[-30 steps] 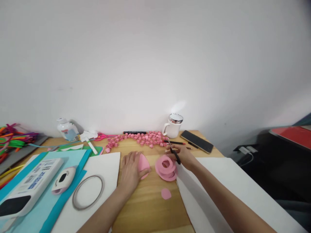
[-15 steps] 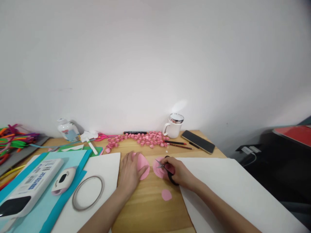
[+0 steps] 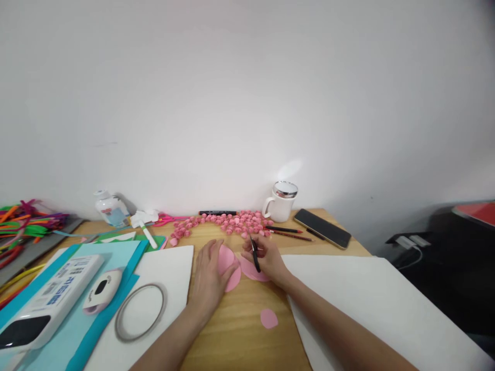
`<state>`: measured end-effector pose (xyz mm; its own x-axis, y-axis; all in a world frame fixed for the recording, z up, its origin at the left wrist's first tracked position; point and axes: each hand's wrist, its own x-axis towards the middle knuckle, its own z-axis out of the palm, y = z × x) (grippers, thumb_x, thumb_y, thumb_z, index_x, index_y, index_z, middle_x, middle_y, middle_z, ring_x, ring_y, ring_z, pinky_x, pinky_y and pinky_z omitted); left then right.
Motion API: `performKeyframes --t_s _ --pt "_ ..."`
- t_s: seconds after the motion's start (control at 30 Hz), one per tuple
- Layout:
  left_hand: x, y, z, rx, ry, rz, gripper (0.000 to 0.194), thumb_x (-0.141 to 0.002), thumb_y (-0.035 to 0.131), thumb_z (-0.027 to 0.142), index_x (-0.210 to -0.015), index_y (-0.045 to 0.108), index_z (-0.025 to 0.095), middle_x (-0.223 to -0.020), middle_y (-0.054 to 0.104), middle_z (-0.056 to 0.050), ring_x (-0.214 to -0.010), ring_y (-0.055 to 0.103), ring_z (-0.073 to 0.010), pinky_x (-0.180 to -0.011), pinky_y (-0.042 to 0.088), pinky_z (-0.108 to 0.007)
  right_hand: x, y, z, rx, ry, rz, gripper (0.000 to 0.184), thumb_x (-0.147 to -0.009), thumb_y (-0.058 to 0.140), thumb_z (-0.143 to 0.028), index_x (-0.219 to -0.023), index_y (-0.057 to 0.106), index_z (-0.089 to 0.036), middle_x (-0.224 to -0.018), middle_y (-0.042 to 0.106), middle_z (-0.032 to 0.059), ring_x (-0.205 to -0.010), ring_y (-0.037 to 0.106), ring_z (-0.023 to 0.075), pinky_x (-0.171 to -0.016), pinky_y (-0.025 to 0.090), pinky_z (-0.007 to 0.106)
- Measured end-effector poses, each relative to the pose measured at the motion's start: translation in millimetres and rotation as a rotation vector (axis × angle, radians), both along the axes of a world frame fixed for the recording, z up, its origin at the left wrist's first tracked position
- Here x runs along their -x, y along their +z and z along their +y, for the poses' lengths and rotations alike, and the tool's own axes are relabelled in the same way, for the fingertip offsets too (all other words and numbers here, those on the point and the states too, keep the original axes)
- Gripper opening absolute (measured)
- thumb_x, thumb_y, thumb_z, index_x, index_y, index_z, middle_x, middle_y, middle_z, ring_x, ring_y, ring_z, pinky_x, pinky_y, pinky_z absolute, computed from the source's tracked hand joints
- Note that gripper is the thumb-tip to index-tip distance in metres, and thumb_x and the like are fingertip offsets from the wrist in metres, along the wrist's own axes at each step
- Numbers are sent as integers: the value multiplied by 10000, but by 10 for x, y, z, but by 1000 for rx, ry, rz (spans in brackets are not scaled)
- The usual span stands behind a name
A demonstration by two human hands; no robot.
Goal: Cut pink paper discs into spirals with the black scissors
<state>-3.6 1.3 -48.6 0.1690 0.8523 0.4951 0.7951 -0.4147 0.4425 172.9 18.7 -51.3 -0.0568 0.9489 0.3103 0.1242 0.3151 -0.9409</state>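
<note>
My left hand (image 3: 212, 270) has its thumb and fingers closed around a pink paper circle (image 3: 231, 278), partly hidden under the fingers. Black-handled scissors (image 3: 255, 257) are gripped in my right hand (image 3: 269, 257), seen nearly edge-on with their blades pointing away from me. Below that hand lies a second pink paper piece (image 3: 249, 267), its edge close to the first circle; whether my fingers also touch it, I cannot tell. A small pink paper piece (image 3: 268, 318) rests on the wooden table (image 3: 240, 337) nearer to me.
Several small pink rolled paper pieces (image 3: 242, 221) spread along the back, beside a white mug (image 3: 281, 203), pencils (image 3: 286, 230) and a phone (image 3: 323, 228). On the left are a tape ring (image 3: 164, 299), blue sheets (image 3: 127, 257) and a white box (image 3: 58, 293). White board (image 3: 348, 293) lies right.
My right hand has shifted slightly left and turned the scissors from blades pointing left to pointing away. The left hand stays on its paper. The whole view has shifted slightly.
</note>
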Motion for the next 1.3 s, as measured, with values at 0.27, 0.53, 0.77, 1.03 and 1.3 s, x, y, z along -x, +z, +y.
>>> performKeyframes --t_s 0.27,0.53,0.77,1.03,1.3 --pt "-9 43 27 -31 32 -146 415 -739 582 311 -1126 468 214 -1127 428 -91 -1073 435 -254 -918 383 -442 -17 0 -108 32 -101 102 273 -645 674 -345 -833 546 -195 -739 573 14 -607 550 145 -552 481 275" --pt "-6 42 36 141 53 -121 276 -628 669 413 -791 627 194 -880 524 -57 -885 514 -260 -804 439 -441 48 178 -206 98 -122 215 282 -623 691 -348 -797 524 -200 -717 563 -7 -558 522 122 -507 458 252" --pt "-8 144 2 65 89 -332 298 -719 586 375 -952 573 190 -976 516 -55 -943 517 -243 -842 426 -392 -23 360 -594 350 425 144 233 -609 712 -265 -734 547 -160 -678 558 -11 -566 466 99 -528 383 220" --pt "-76 160 -18 131 62 -760 452 -752 550 269 -1180 424 194 -927 578 -51 -805 592 -170 -688 487 -290 260 259 -1118 529 693 314 310 -567 744 -367 -675 536 -164 -615 520 -10 -546 496 108 -559 409 231" --pt "-89 298 -42 209 197 -1056 242 -669 620 372 -690 570 136 -557 597 20 -481 547 -114 -445 443 -196 385 436 -366 121 -137 209 260 -654 679 -295 -819 511 -184 -748 528 -1 -691 501 147 -648 418 258"
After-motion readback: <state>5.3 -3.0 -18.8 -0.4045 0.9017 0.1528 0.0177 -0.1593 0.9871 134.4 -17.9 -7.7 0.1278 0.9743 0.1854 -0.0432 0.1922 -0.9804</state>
